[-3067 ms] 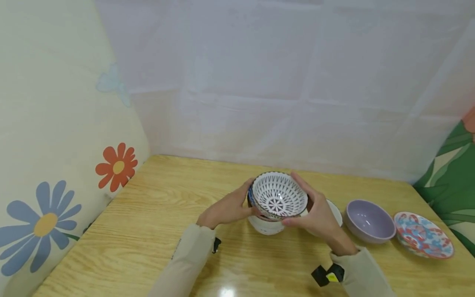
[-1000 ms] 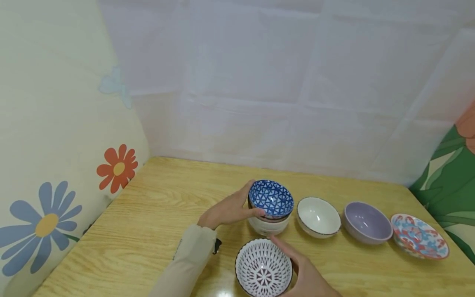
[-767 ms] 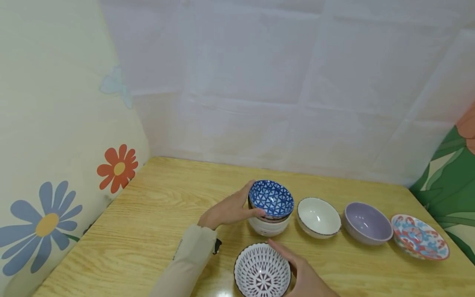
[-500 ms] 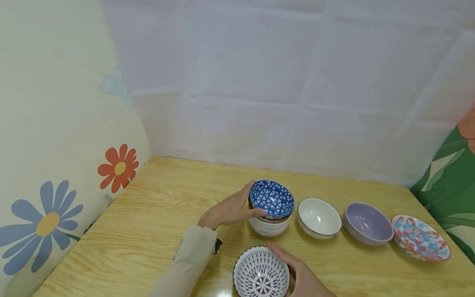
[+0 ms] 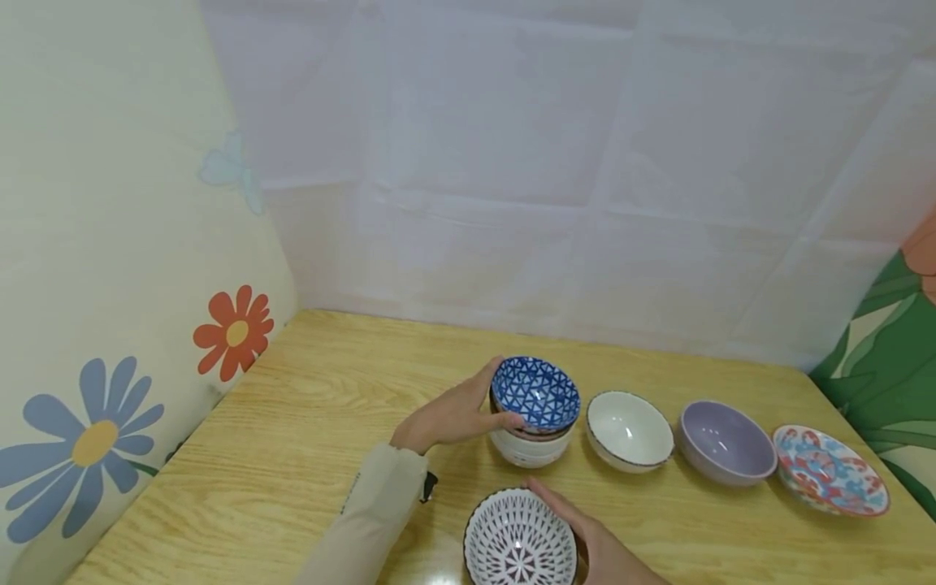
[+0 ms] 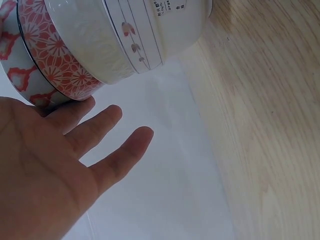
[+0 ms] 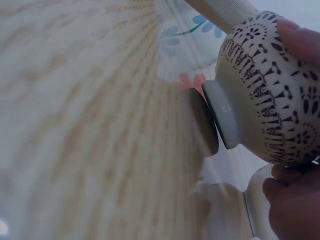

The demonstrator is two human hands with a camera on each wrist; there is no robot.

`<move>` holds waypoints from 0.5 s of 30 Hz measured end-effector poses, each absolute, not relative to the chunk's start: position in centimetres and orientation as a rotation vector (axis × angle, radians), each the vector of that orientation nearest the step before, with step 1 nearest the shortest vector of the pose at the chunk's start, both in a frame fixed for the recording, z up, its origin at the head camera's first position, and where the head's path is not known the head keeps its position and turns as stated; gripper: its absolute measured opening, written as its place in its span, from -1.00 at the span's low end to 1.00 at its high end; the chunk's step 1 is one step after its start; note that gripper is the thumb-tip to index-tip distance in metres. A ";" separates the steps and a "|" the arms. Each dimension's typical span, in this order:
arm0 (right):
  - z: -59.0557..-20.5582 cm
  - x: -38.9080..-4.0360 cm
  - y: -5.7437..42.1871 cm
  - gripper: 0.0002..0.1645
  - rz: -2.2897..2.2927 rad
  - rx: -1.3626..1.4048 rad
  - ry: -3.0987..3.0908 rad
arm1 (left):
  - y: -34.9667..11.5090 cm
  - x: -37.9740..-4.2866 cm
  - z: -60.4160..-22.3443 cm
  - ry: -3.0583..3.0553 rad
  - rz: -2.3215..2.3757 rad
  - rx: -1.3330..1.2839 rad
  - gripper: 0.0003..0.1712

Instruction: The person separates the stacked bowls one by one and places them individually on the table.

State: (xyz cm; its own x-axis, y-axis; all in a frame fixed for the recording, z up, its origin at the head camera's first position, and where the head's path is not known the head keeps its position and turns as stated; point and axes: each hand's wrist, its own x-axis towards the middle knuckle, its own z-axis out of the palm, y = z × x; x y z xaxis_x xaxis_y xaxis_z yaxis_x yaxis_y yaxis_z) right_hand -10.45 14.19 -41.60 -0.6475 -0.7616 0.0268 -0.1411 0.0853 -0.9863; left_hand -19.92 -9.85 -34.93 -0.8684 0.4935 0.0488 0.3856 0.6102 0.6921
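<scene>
My left hand point(image 5: 449, 416) grips the side of a stack of bowls, its thumb over the rim of the blue-and-white patterned bowl point(image 5: 536, 394) on top. Beneath that sit a red-flowered bowl point(image 6: 52, 50) and white bowls point(image 5: 532, 452), as the left wrist view shows. There, the lower fingers spread away from the stack. Close to the table's front, my right hand point(image 5: 595, 540) holds a white bowl with a dark petal pattern point(image 5: 521, 540), thumb and fingers on opposite sides. In the right wrist view, that bowl's foot point(image 7: 222, 115) hovers just over the tabletop.
Right of the stack stand a white dark-rimmed bowl point(image 5: 630, 431), a purple bowl point(image 5: 727, 443) and a red-and-blue patterned dish point(image 5: 832, 471) in a row. The wooden table point(image 5: 329, 382) meets a white cloth point(image 5: 453, 203) behind and a flowered cloth point(image 5: 132, 244) at left.
About three seconds ago both hands held the petal-patterned bowl atop the stack. The right hand has brought it down toward the front, uncovering the blue bowl; the left hand stayed at the stack.
</scene>
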 end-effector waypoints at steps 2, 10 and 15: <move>-41.8 -10.6 14.3 0.18 -1.591 -0.928 1.868 | -9.8 -19.9 -34.9 2.688 1.100 0.739 0.04; -42.0 -10.6 14.5 0.25 -1.540 -0.919 1.868 | -9.8 -19.8 -34.8 2.690 1.101 0.743 0.02; -41.8 -10.6 14.4 0.27 -1.511 -0.921 1.918 | -9.8 -19.8 -34.8 2.689 1.102 0.746 0.03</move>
